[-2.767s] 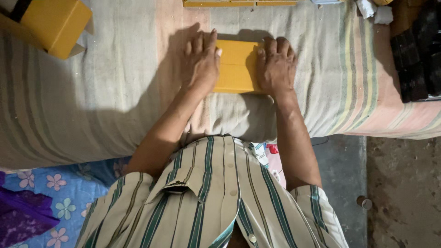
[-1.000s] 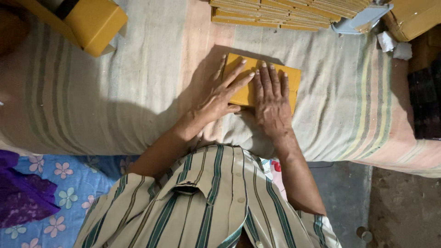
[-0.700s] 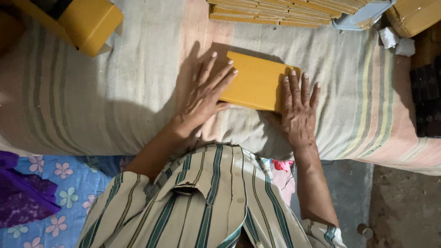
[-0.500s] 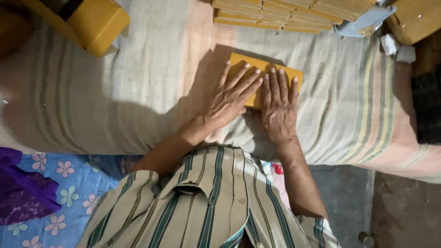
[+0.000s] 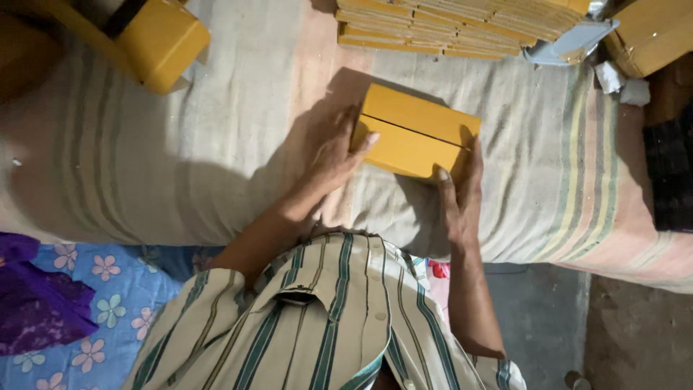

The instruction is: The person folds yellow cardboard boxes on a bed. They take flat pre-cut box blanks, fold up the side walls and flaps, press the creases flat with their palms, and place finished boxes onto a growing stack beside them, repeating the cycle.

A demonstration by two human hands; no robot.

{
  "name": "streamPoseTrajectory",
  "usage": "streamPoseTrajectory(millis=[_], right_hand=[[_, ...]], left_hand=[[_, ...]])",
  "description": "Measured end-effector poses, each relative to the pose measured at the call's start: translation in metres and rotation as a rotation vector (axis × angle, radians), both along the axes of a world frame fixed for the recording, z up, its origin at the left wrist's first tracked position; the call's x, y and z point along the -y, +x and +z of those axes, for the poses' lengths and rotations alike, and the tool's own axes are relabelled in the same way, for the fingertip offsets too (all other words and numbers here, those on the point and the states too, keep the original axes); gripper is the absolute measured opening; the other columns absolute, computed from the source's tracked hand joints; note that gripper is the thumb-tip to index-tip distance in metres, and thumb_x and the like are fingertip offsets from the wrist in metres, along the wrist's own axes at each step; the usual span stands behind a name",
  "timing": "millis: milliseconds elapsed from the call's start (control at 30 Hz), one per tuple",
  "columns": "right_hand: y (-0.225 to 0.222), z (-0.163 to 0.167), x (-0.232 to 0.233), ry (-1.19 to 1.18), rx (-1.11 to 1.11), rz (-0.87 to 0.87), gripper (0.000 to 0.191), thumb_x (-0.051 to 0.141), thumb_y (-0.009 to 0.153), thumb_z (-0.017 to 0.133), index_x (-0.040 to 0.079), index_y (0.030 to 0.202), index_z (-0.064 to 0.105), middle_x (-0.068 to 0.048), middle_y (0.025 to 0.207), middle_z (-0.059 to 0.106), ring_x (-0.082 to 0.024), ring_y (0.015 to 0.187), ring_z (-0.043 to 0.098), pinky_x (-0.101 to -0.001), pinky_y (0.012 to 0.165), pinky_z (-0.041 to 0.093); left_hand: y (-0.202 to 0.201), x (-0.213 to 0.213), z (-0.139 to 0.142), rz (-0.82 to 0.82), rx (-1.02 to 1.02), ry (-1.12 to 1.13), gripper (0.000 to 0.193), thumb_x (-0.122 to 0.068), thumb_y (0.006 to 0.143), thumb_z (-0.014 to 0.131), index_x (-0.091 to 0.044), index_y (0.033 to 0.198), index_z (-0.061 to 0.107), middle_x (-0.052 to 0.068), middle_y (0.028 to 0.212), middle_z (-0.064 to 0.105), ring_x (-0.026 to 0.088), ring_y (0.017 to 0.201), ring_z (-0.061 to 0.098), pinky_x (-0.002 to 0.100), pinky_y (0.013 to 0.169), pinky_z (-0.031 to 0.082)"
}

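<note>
Yellow card piece point(image 5: 413, 133), folded flat with a dark seam running along its length, lies on the striped cloth point(image 5: 216, 144) near the middle of the padded surface, tilted so its right end sits nearer the person. Nearest the camera is a striped shirt point(image 5: 317, 318), with both forearms reaching out from it. The left hand point(image 5: 328, 148) is open, palm down on the cloth, its fingertips pressing the card's left end. The right hand point(image 5: 462, 188) is also open, fingers lying along the card's near right corner and edge; neither hand grips, both only press and brace.

One risk, as I judge it, is that uneven pressure on this soft, yielding cloth could skew the fold or let the seam spring open, since the padding gives beneath the card. A push from the left hand alone could slide the piece right, because nothing blocks it there.

Room is generous to the left, where bare cloth runs to a yellow box point(image 5: 155, 43) at the far left corner. To the right, striped cloth continues before a dark object at the edge. Farther on, a stack of flat yellow pieces point(image 5: 462, 22) lies just beyond the card, so movement away from the person is tight. The near edge of the surface drops to a floral mat point(image 5: 86, 303) and the bare floor.
</note>
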State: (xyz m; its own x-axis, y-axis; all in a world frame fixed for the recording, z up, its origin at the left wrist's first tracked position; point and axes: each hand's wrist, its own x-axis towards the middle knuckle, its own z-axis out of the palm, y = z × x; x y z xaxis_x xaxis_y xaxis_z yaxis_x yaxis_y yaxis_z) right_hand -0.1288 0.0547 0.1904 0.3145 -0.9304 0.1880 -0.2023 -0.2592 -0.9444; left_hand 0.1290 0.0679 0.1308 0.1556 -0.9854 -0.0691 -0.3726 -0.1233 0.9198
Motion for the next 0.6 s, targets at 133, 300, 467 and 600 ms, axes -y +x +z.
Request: streamPoseTrajectory(millis=[133, 300, 467, 600], right_hand=[[0.011, -0.001, -0.006, -0.038, 0.086, -0.092, 0.076, 0.005, 0.103, 0.058, 0.007, 0.168, 0.018, -0.017, 0.175, 0.024, -0.029, 0.162, 0.025, -0.0407, 0.131, 0.023], [0.006, -0.001, -0.010, -0.138, 0.268, -0.021, 0.080, 0.023, 0.107, 0.058, 0.007, 0.170, 0.012, -0.018, 0.177, 0.019, -0.031, 0.163, 0.021, -0.0431, 0.134, 0.020], [0.017, -0.021, -0.010, -0.228, 0.453, -0.082, 0.084, 0.053, 0.112, 0.046, 0.006, 0.171, 0.011, -0.022, 0.177, 0.023, -0.035, 0.167, 0.025, -0.0488, 0.136, 0.029], [0.023, -0.028, -0.009, -0.254, 0.400, -0.150, 0.075, 0.042, 0.112, 0.050, 0.003, 0.169, 0.020, -0.023, 0.172, 0.032, -0.035, 0.160, 0.034, -0.0488, 0.132, 0.034]], left_hand=[[-0.001, 0.006, 0.029, 0.029, 0.118, -0.363, 0.063, -0.043, 0.109, 0.057, -0.011, 0.160, 0.040, 0.017, 0.156, 0.053, 0.035, 0.143, 0.057, 0.043, 0.120, 0.049], [-0.001, -0.014, 0.051, 0.076, -0.571, -0.331, 0.071, -0.033, 0.105, 0.065, -0.007, 0.162, 0.032, 0.015, 0.154, 0.050, 0.031, 0.136, 0.052, 0.045, 0.105, 0.046], [0.016, -0.036, 0.017, 0.082, -0.988, -0.151, 0.073, -0.030, 0.101, 0.072, 0.003, 0.160, 0.045, 0.022, 0.124, 0.063, 0.031, 0.094, 0.062, 0.034, 0.064, 0.055], [0.069, -0.038, 0.080, 0.218, -1.043, -0.329, 0.074, -0.023, 0.089, 0.073, -0.002, 0.153, 0.042, 0.009, 0.130, 0.063, 0.025, 0.112, 0.064, 0.039, 0.079, 0.060]])
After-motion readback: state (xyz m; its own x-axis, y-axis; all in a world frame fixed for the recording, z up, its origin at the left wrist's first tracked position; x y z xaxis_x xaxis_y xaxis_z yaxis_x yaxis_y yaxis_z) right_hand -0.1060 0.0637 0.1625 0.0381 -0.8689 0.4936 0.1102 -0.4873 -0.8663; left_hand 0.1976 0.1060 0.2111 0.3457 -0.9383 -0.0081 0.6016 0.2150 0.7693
